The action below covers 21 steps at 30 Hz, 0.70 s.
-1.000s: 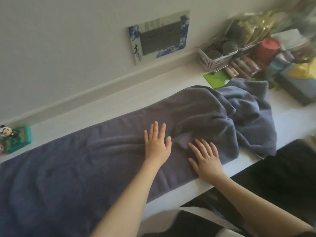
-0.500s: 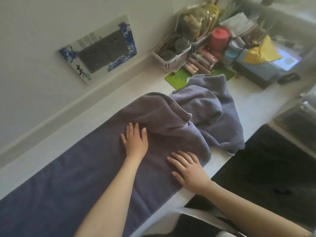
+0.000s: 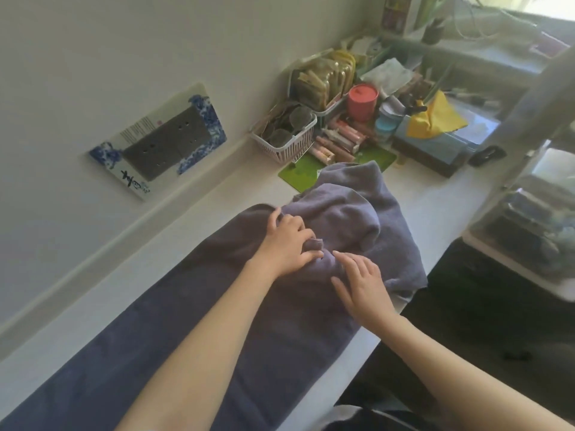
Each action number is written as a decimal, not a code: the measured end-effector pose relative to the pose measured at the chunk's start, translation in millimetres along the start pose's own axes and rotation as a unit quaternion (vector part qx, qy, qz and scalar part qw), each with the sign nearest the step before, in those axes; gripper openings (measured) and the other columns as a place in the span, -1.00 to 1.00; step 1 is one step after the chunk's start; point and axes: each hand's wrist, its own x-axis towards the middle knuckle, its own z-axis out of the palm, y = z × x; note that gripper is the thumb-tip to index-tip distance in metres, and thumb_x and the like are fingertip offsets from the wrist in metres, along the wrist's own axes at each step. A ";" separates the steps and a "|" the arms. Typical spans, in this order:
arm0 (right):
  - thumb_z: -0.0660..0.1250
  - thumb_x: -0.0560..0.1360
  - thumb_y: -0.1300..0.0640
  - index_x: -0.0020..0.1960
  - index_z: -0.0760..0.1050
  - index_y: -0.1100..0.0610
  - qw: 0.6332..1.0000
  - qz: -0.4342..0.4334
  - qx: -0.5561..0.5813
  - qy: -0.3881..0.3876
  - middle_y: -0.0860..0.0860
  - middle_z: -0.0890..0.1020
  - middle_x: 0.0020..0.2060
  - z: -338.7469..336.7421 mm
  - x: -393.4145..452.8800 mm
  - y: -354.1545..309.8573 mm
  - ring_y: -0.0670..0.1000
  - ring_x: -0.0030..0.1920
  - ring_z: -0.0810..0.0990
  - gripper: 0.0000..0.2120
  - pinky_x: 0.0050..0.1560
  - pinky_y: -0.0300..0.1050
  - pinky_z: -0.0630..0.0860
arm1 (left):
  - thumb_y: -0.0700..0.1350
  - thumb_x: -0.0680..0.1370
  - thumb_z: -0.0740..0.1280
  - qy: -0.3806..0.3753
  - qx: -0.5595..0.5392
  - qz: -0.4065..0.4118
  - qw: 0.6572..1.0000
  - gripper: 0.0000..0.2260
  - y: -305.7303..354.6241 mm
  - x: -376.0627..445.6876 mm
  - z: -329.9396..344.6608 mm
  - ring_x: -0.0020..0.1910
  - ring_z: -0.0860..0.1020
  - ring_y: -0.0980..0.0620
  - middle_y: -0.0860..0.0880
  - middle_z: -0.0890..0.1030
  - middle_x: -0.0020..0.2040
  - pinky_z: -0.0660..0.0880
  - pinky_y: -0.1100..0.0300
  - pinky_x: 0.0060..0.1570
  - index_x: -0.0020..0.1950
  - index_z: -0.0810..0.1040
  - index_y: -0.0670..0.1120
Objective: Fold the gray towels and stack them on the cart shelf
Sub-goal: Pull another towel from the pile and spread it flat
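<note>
The gray towel (image 3: 217,321) lies along the white desk (image 3: 435,213), its long axis running from near left to far right. The near-left stretch is flat; the far-right end is bunched in a heap just beyond both hands, so the next move likely turns on drawing that end out or folding it over. The left hand (image 3: 284,244) is nearer the heap, its fingers curled and pinching a fold of cloth. The right hand (image 3: 361,283) rests beside it on the towel, fingers straight and slightly spread, pressing the cloth, gripping nothing. No cart shelf shows clearly.
</note>
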 end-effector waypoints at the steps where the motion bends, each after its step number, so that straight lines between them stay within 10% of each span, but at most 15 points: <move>1: 0.17 0.56 -0.07 0.37 0.36 0.05 0.999 0.022 0.025 -0.037 -0.02 0.52 0.22 -3.4 4.6 -0.5 0.00 0.23 0.40 -0.58 0.24 -0.08 0.34 | 0.22 0.54 0.19 -0.005 0.007 -0.008 1.000 -0.65 -2.8 -0.9 -1.8 0.24 0.36 0.01 0.01 0.48 0.07 -0.14 0.01 0.39 0.16 0.56 0.05; 5: 0.07 0.60 -0.09 0.39 0.33 -0.03 0.985 0.064 0.135 -0.083 -0.08 0.52 0.26 -11.4 19.4 -10.1 -0.08 0.26 0.45 -0.61 0.18 -0.28 0.29 | 0.12 0.50 0.35 0.081 -0.182 -0.090 0.976 -0.75 -10.3 -12.7 -14.7 0.06 0.50 -0.10 -0.04 0.58 -0.11 0.23 0.08 0.18 -0.08 0.64 -0.06; 10: 0.01 0.63 -0.08 0.35 0.34 -0.22 0.922 0.133 0.343 -0.118 -0.15 0.55 0.22 -24.0 47.2 -43.7 -0.19 0.27 0.44 -0.67 0.31 -0.25 0.29 | -0.07 0.55 0.34 0.139 -0.435 -0.223 0.861 -0.86 -13.1 -43.1 -56.3 -0.17 0.52 0.07 0.00 0.57 -0.24 0.42 0.36 -0.13 -0.12 0.54 -0.13; 21: 0.06 0.55 -0.22 0.13 0.52 -0.02 0.854 0.057 0.443 -0.266 0.04 0.58 0.16 -45.4 100.5 -119.4 -0.19 0.17 0.46 -0.60 0.39 -0.17 0.27 | -0.06 0.57 0.24 0.276 -0.691 -0.229 0.627 -0.84 -19.2 -78.5 -114.9 -0.11 0.62 0.07 -0.01 0.66 -0.19 0.52 0.17 0.00 -0.06 0.55 -0.11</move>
